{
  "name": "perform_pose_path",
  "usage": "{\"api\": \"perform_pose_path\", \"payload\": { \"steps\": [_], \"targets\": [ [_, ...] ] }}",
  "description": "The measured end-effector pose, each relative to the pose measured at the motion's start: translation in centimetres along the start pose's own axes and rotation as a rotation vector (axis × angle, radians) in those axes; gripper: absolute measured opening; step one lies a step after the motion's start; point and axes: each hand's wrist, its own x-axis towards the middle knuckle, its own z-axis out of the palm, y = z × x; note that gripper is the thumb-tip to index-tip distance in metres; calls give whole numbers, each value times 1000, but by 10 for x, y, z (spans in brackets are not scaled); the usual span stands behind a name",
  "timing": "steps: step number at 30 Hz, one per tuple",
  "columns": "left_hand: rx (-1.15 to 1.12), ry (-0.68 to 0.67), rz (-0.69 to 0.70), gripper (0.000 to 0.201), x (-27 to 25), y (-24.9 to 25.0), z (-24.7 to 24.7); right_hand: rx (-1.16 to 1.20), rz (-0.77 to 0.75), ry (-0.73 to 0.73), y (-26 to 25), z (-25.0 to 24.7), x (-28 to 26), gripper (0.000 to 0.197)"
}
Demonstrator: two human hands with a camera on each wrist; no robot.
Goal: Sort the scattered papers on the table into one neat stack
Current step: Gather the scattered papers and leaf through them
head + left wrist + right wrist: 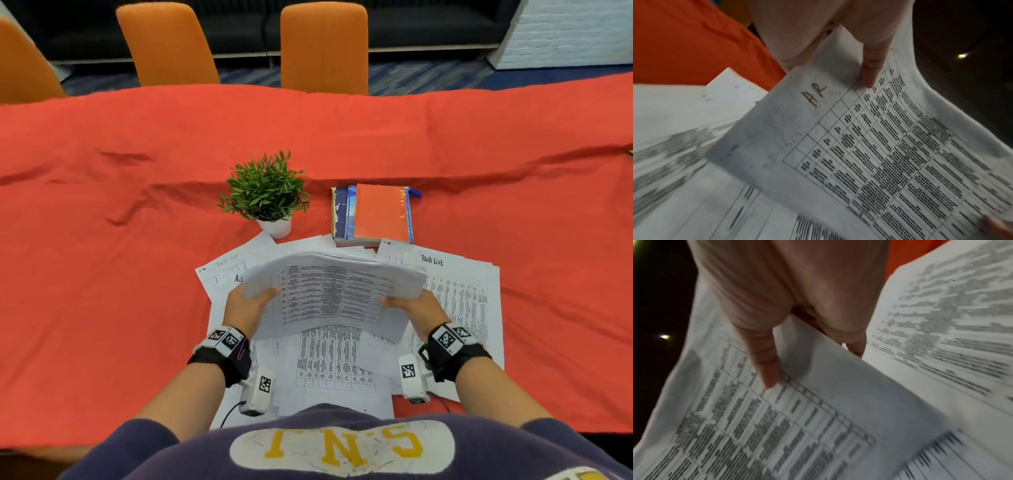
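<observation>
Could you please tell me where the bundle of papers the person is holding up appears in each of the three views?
Head: held papers at centre, between both hands.
Left wrist: held papers fill the right side.
Right wrist: held papers fill the lower left.
Shared landmark: the red tablecloth.

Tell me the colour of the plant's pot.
White; the pot shows best in the head view, under green leaves.

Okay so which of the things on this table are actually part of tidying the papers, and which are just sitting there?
Part of the job:
- held bundle of sheets, left hand and right hand each pinching a side
- loose papers still spread on the red tablecloth

Just lying about:
- potted plant
- pile of books beside it
- orange chairs across the table
</observation>
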Motion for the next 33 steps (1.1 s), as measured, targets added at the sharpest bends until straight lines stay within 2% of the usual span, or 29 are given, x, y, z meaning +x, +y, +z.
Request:
{"api": "perform_pose_path", "payload": {
  "steps": [2,4,6,7,9,11,12,14,17,20,22,23,25,26,27,29,30,32,33],
  "targets": [
    [44,-19,49,16,2,14,-1,-121,-62,46,-18,-9,3,48],
    [99,-35,113,16,3,31,-2,-313,-192,139,-47,-18,1,71],
    [177,-70,217,17,0,51,-1,-444,-405,185,-83,-15,-8,87],
    [216,-90,276,17,-3,62,2,-506,-521,149,-98,-8,-11,87],
    [294,-130,378,6,-9,84,9,-665,-657,-19,-124,13,-17,81],
    [362,-185,459,17,-17,105,17,-807,-708,-200,-140,37,-21,69],
    [389,-223,488,22,-20,114,21,-860,-715,-271,-145,48,-22,54],
    [496,-259,556,24,-25,127,28,-968,-710,-312,-155,57,-26,7],
    [488,-173,598,10,-27,138,25,-840,-606,-262,-153,40,-17,26],
    [145,-76,461,13,-23,126,5,-555,-545,-242,-146,15,-12,27],
    [-44,-64,386,15,-25,110,3,-402,-499,-211,-137,7,-11,19],
    [-108,-72,354,17,-28,101,7,-346,-471,-205,-129,7,-12,32],
    [-175,-60,333,20,-32,87,20,-267,-432,-159,-115,14,-15,78],
    [-181,-37,344,20,-34,82,25,-242,-420,-147,-109,19,-17,86],
    [-165,2,371,20,-35,78,28,-204,-425,-169,-103,24,-19,76],
    [-101,110,442,18,-37,75,27,-156,-414,-190,-97,37,-32,25],
    [-82,162,478,15,-38,72,23,-134,-427,-181,-95,44,-40,9],
    [-79,221,534,10,-40,65,12,-88,-428,-205,-84,59,-47,6],
    [-84,227,540,12,-41,59,6,-69,-408,-207,-76,68,-46,15]
  ]
}}
